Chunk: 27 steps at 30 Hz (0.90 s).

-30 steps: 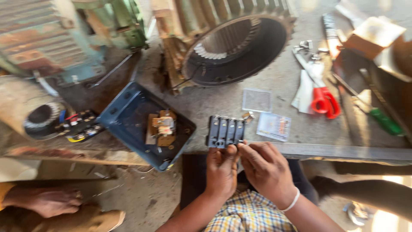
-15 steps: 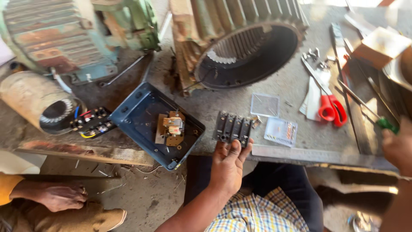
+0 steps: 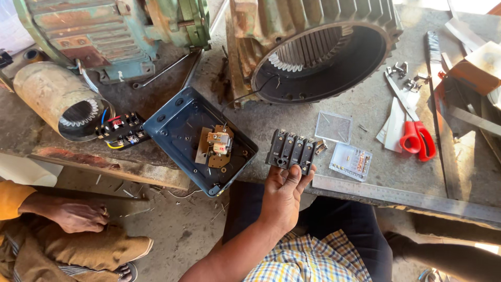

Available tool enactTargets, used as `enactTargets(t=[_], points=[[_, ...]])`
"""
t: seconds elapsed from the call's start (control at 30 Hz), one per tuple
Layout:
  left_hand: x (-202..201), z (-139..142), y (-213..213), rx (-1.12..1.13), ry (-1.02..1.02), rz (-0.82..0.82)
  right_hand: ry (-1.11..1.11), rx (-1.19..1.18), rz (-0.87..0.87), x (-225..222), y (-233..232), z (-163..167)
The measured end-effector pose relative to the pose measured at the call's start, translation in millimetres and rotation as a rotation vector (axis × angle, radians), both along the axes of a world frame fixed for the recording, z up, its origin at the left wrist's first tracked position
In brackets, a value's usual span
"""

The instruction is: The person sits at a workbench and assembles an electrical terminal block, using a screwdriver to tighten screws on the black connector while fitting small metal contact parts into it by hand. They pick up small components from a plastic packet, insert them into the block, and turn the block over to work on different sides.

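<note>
Terminal block (image 3: 290, 150) | held by left hand (image 3: 284, 190) fingers, as before | right hand has left view

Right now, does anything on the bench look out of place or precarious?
Yes. The blue cover tray sits askew with one corner hanging past the bench edge, above the floor. The left hand holds the black terminal block at the edge; small screws lie loose near the red scissors.

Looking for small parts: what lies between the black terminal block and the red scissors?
In the head view, two clear plastic pieces: a lid and a small box of small parts, between the block and the scissors.
</note>
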<state>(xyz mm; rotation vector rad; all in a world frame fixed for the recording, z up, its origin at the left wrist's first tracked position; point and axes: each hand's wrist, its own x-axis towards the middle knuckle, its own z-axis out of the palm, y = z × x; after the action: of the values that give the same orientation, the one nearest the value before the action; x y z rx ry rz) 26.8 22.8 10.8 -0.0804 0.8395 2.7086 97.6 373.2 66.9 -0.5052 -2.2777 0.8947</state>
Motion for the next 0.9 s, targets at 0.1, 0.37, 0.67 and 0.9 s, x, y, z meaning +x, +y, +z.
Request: enactTargets(t=[0.1,0.37,0.67,0.9], points=[[-1,0,2,-0.002,0.007,0.007,0.206,-0.299,0.221,16,-29,7],[2,0,1,-0.056,0.019,0.007,0.287,-0.553,0.669,39,-123,39],[3,-4,2,-0.050,0.058,0.017,0.204,-0.206,0.658,34,-129,44],[3,-3,1,-0.102,0.039,-0.007,0.209,-0.043,0.639,29,-133,53]])
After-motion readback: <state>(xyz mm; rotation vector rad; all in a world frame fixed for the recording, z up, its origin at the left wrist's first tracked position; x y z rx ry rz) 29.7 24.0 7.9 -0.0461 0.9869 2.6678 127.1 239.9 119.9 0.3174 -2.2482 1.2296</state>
